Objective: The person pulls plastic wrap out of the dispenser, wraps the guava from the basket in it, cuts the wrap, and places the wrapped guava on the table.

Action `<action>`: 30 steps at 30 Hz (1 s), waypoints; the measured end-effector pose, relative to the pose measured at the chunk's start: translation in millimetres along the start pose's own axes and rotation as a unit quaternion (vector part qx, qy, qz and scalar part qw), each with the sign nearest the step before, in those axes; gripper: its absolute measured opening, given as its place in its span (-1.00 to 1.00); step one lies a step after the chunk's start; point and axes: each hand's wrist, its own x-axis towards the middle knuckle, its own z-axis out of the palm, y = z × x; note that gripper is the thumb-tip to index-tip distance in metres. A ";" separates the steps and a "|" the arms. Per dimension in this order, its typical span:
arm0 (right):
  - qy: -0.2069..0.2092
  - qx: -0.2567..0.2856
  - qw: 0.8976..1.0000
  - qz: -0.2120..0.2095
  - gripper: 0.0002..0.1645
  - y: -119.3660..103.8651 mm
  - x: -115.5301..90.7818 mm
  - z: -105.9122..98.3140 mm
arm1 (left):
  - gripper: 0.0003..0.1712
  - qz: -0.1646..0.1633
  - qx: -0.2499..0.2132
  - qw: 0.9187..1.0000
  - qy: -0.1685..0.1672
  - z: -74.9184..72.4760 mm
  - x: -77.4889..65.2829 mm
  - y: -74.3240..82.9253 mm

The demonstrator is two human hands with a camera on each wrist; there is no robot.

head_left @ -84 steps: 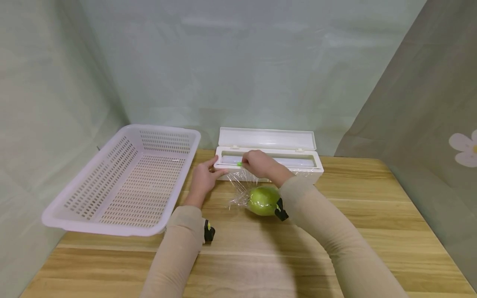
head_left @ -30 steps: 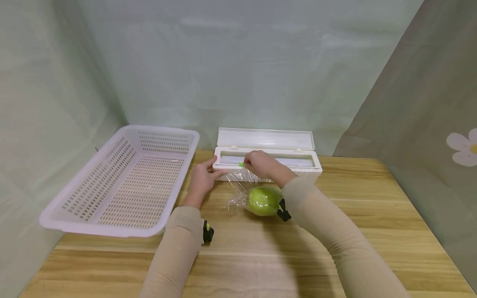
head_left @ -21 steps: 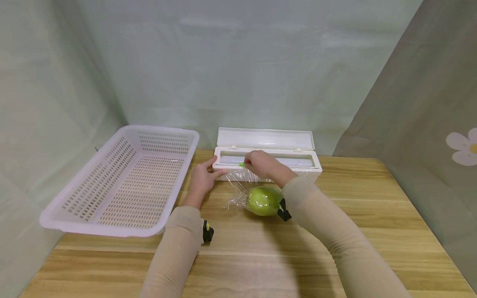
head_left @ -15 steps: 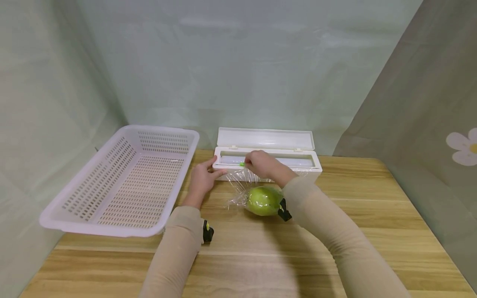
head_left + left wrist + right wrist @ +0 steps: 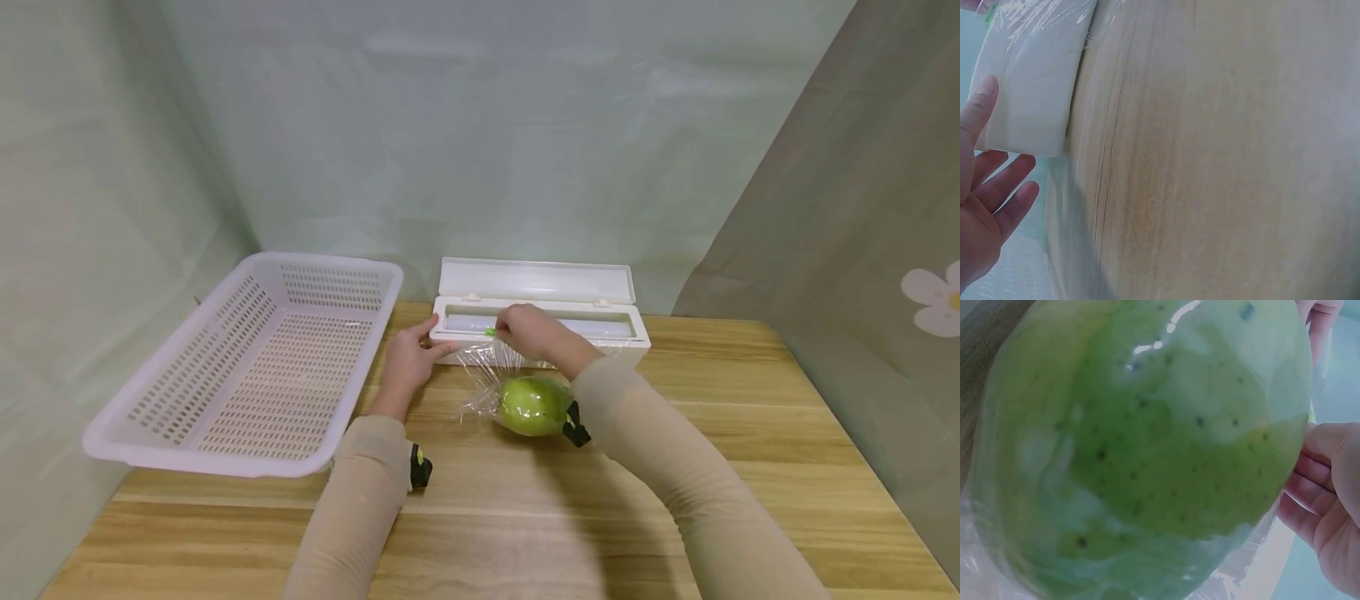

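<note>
A white cling film dispenser (image 5: 540, 354) stands at the back of the table, its lid raised and a roll of film inside. My left hand (image 5: 407, 362) holds its left end, thumb on the front and fingers round the end; in the left wrist view the other fingers of that hand (image 5: 985, 212) spread loosely. On the front rim, my right hand (image 5: 531, 332) pinches a small green slider (image 5: 490, 332). Clear cling film (image 5: 483, 383) runs from the dispenser's front to a green speckled fruit (image 5: 531, 407), wrapped in film below my right wrist. The fruit fills most of the right wrist view.
A large white perforated plastic basket (image 5: 367, 400) sits at the left of the wooden table (image 5: 480, 542), close to my left forearm. A pale curtain (image 5: 487, 150) hangs directly behind the dispenser, with another at the right.
Across these frames, my right hand and the green slider have crept slightly rightward along the dispenser's rim. My left hand keeps its hold, and the fruit stays nearly where it was.
</note>
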 end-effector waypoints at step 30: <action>0.003 0.024 0.999 0.039 -0.58 8.5 -9.3 -0.3 | -0.19 -0.017 -0.009 1.000 -0.019 -1.6 -0.5 0.0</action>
